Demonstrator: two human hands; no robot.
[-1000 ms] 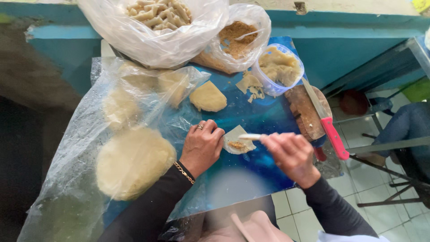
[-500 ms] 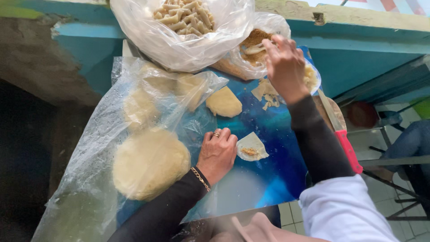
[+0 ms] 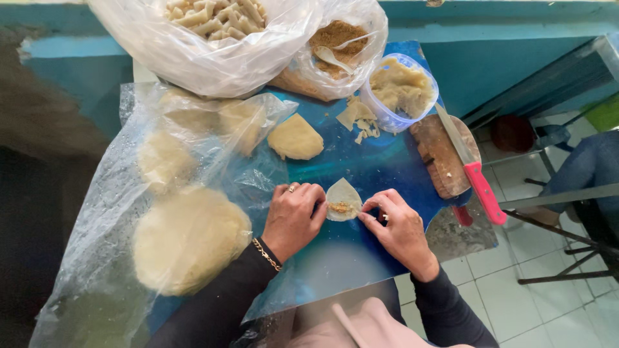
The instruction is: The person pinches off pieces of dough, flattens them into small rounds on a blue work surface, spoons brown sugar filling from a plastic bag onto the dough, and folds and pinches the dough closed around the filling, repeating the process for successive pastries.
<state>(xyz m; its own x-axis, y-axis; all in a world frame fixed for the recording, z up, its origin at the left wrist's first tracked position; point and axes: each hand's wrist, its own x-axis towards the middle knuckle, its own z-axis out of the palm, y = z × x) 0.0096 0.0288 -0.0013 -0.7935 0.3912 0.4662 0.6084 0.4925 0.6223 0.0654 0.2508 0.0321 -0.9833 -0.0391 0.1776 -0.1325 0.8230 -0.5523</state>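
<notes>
Left hand (image 3: 293, 216) and right hand (image 3: 398, 227): fingertips of both pinched on the edges of 1 small dough wrapper (image 3: 342, 198) with brown filling, lying between them on the blue table (image 3: 387, 161). Nearby: 1 dough triangle (image 3: 295, 137), plastic-covered dough rounds (image 3: 187, 238), tub of paste (image 3: 401, 89), pink-handled knife (image 3: 474, 174) on a wooden board (image 3: 442, 158).

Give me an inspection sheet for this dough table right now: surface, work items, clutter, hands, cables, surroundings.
Surface: glossy blue tabletop, crumb-speckled.
Job's things: small pale dough piece with brown filling; clear plastic tub of paste; bag of brown crumbs with a spoon.
Clutter: plastic-covered dough rounds; bag of pale sticks; pink-handled knife on wooden board.
Hands: left hand and right hand touch the dough piece's edges.
Cables: nothing seen.
Surroundings: white tiled floor, turquoise wall.
</notes>
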